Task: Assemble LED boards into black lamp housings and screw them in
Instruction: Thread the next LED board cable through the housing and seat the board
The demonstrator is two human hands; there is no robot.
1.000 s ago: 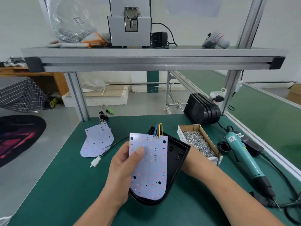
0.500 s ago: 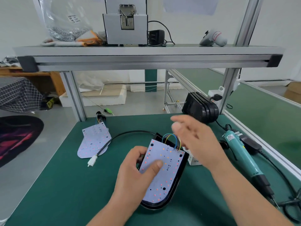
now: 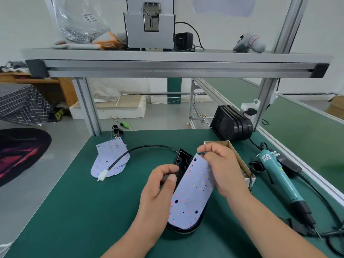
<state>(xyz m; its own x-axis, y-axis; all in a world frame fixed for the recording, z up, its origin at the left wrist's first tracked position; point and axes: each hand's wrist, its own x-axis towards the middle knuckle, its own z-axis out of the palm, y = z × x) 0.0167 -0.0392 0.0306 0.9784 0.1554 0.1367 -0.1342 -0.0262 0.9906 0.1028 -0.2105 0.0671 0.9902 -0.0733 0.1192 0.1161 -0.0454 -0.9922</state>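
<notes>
A white LED board (image 3: 189, 194) dotted with red and amber LEDs lies tilted over a black lamp housing (image 3: 181, 159) on the green bench. Its left edge is raised off the housing. My left hand (image 3: 160, 185) grips the housing's left wall, thumb curled by the board's edge. My right hand (image 3: 221, 168) holds the board's upper right edge, fingers curled over the coloured wires at its top. A black cable (image 3: 149, 147) runs from the housing to a white connector (image 3: 102, 176).
Spare LED boards (image 3: 109, 159) lie at the left. A cardboard box of screws (image 3: 242, 168) sits behind my right hand. A teal electric screwdriver (image 3: 279, 179) with its cord lies at the right. Stacked black housings (image 3: 232, 125) stand at the back right.
My right hand came down from above the bench and took hold of the board's top edge. The board's left side lifted, and my left hand shifted from pressing the board to gripping the housing.
</notes>
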